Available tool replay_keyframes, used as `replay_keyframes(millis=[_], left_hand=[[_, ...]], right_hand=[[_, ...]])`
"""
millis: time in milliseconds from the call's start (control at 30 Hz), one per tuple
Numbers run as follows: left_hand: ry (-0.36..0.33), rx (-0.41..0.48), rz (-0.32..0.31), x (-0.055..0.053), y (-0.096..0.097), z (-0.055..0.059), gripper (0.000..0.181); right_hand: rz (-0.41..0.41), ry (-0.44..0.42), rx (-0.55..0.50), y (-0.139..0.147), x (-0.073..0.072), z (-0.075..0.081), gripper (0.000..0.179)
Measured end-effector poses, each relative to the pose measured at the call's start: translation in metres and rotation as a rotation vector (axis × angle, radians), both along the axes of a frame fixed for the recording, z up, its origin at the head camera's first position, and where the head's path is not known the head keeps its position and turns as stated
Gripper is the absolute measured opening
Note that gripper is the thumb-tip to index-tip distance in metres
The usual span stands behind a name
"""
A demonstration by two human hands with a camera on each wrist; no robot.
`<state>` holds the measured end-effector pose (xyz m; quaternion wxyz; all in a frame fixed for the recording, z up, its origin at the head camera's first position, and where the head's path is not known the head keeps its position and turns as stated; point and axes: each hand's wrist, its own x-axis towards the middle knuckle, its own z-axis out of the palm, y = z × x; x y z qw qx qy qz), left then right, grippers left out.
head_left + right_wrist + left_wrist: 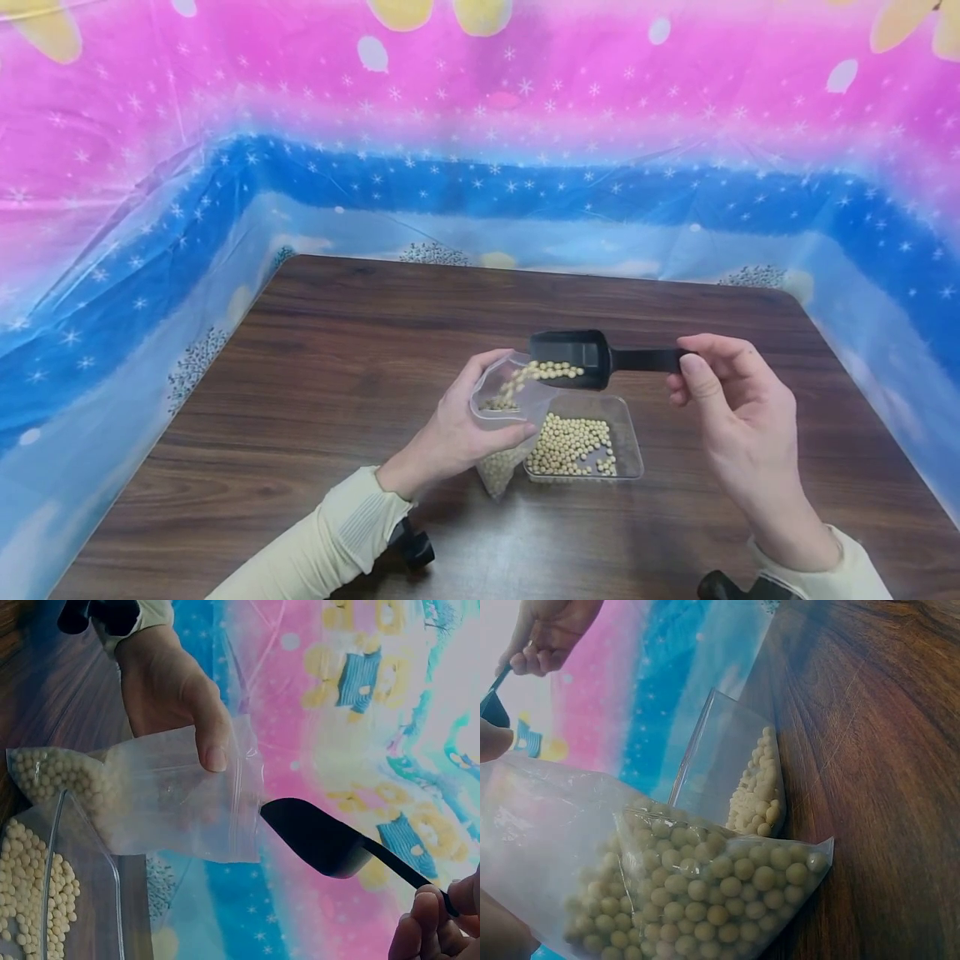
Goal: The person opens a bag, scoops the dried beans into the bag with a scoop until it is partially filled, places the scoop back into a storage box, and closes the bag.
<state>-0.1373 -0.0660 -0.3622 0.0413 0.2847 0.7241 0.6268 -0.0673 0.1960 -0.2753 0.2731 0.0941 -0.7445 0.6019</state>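
My left hand (465,425) grips a clear zip bag (180,795) near its mouth and holds it open. Round pale soybeans (705,900) fill the lower part of the bag. Between thumb and fingers, my right hand (750,425) pinches the handle end of a black scoop (592,358). The scoop is tipped, its lip at the bag's mouth, and soybeans run off it into the bag. Just beside the bag, a clear plastic box (633,442) holds more soybeans, with part of its floor showing through.
Everything is over a dark wood-grain table (337,333). A pink and blue patterned cloth (480,183) hangs around its back and sides. Black wrist devices (412,546) sit below both cuffs.
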Motion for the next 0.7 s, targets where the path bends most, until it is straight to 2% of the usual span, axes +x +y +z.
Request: replay_keyframes(millis=[167,333,467,533,600,700], left_hand=[[0.009,0.026,-0.012,0.000,0.000,-0.001,0.079],[0.026,0.041,-0.026,0.000,0.001,-0.001,0.080],[0.037,0.043,-0.020,0.000,0.001,-0.001,0.079],[0.041,0.043,-0.018,0.000,0.001,-0.001,0.079],[0.054,0.036,-0.015,0.000,0.002,-0.001,0.079],[0.068,0.029,-0.008,0.000,0.001,-0.002,0.078]], right_hand=[[-0.040,0.032,0.070,-0.002,0.003,0.001,0.018],[-0.073,0.127,0.206,-0.004,0.007,0.002,0.019],[-0.213,0.260,0.285,0.000,0.010,0.007,0.017],[-0.292,0.305,0.373,0.005,0.010,0.009,0.016],[-0.345,0.306,0.511,0.012,0.006,0.006,0.016],[-0.305,0.263,0.710,0.018,-0.002,-0.007,0.016]])
